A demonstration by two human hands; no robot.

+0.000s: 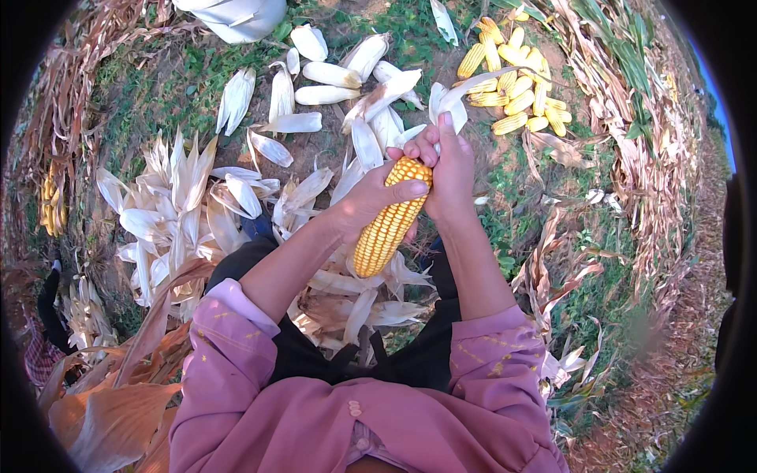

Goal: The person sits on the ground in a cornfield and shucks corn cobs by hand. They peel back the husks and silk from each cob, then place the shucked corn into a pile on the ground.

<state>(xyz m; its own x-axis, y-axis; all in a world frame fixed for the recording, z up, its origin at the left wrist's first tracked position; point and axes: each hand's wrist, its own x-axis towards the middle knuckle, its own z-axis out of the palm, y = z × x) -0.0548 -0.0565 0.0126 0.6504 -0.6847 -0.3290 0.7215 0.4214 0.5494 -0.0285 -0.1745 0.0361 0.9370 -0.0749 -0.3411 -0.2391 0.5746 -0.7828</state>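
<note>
A bare yellow ear of corn (391,222) is gripped in my left hand (375,192), its thumb lying across the kernels and its rounded end towards me. At the far end of the ear, my right hand (450,165) is closed around pale husk (450,106), which sticks out past the thumb. The fingers hide where husk and cob meet. Beneath my hands, loose dry husks (361,301) lie on the ground between my legs.
Several ears in white husk (331,74) lie ahead. A pile of husked yellow ears (520,88) is at upper right. Stripped husks (171,219) heap up at left. Dry cornstalks (633,136) line the right side. A white container (242,20) shows at the top. Another person's sleeve (41,358) appears far left.
</note>
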